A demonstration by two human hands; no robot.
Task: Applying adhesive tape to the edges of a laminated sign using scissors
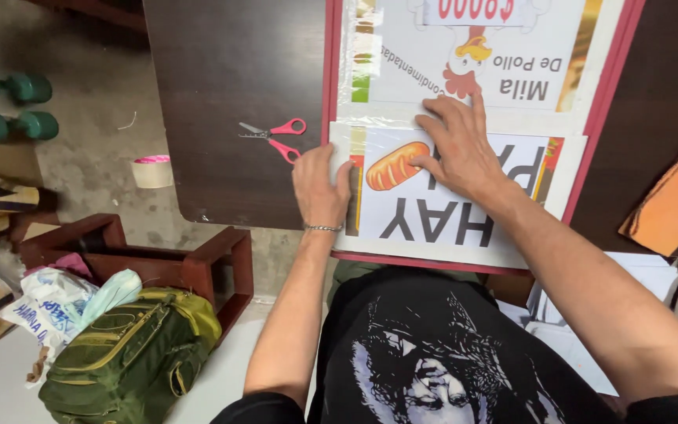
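A white printed poster [441, 212] with a bread picture and large dark letters lies on a red board [590, 149] on the dark table. My left hand [319, 188] presses flat on the poster's left edge, fingers together. Fingers spread, my right hand [457, 149] rests flat on the poster's middle, next to the bread picture. Neither hand holds anything. A second white poster [496, 55] with a chicken picture lies farther away on the same board.
Red-handled scissors [275, 135] lie on the dark table [229, 94] left of the board. A tape roll [152, 170] and green dumbbells [5, 106] sit on the floor. A green bag [131, 353] rests by a wooden frame. An orange sheet [672, 196] lies at right.
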